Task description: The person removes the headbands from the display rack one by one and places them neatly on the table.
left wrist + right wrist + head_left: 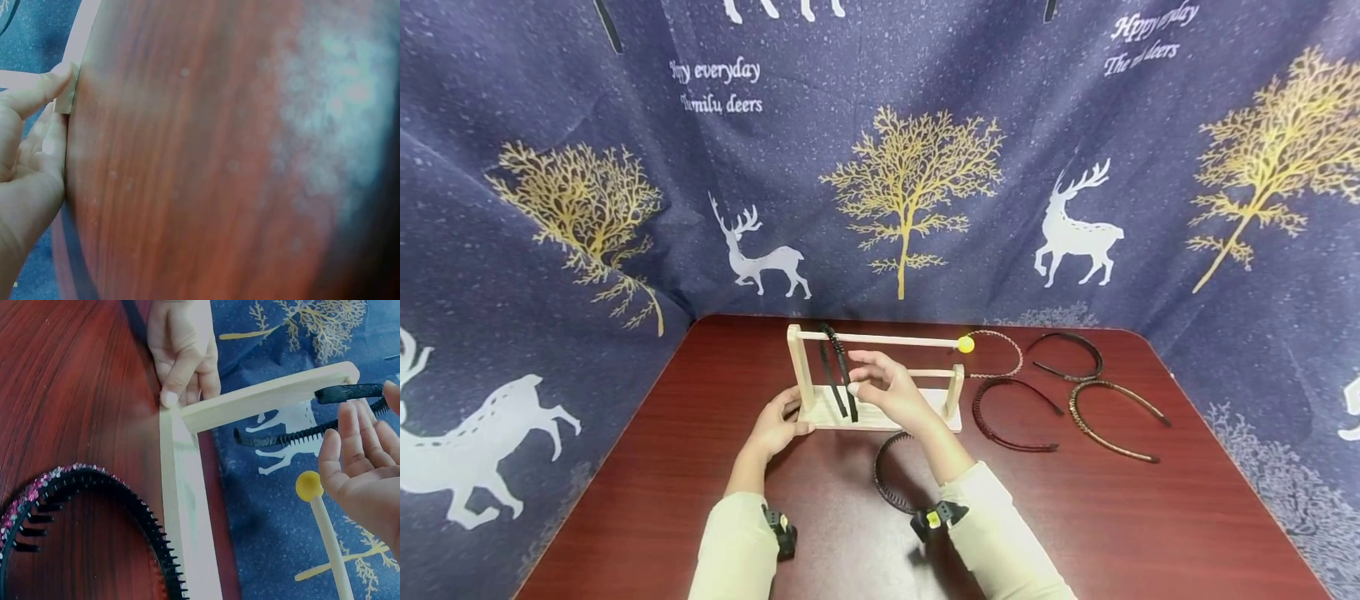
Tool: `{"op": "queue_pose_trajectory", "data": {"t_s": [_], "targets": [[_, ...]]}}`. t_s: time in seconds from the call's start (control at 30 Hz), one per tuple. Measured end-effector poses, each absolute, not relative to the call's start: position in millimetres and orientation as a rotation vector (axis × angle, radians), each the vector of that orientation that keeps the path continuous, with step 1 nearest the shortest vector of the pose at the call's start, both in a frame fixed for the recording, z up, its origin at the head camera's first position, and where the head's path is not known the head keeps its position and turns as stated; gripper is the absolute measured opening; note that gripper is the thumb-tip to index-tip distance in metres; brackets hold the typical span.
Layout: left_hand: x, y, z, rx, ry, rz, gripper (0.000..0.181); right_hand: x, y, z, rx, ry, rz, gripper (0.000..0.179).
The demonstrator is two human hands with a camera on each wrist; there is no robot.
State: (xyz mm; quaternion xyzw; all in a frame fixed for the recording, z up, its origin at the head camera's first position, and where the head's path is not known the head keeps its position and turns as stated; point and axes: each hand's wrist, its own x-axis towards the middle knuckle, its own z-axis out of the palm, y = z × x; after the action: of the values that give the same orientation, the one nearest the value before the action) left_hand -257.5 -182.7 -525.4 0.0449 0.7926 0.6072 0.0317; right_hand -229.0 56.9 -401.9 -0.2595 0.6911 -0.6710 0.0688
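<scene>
A pale wooden rack [880, 339] stands on the table, its upper rod tipped with a yellow ball [966, 344]. On that rod, near the left upright, hangs a black toothed headband [842, 375], its ends pointing down. My left hand [776, 422] grips the left end of the rack's base, thumb at the corner [64, 90]. Beside the headband is my right hand [883, 390], thumb tip right at the band and fingers extended apart from the thumb. In the right wrist view those fingers [359, 440] lie alongside the headband [350, 393].
A dark headband with pink and silver stones [47, 487] lies in front of the rack, partly under my right forearm. To the right lie a dark red headband [992, 425], a gold one [1093, 425], a black one [1093, 354] and a pale pink one [1017, 350].
</scene>
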Motion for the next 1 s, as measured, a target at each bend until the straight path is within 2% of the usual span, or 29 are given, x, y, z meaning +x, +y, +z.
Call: {"op": "queue_pose_trajectory", "data": {"t_s": [0.3,1.0], "targets": [[-258.0,-182.5,-523.9,0.122,2.423,1.879,0.073,-231.3,51.7,-400.6,-0.870,2.092,-1.980,0.024],[-254.8,-181.4,-525.4,0.164,2.436,1.922,0.075,-230.7,52.2,-406.2,-0.948,2.115,-2.080,0.016]]}}
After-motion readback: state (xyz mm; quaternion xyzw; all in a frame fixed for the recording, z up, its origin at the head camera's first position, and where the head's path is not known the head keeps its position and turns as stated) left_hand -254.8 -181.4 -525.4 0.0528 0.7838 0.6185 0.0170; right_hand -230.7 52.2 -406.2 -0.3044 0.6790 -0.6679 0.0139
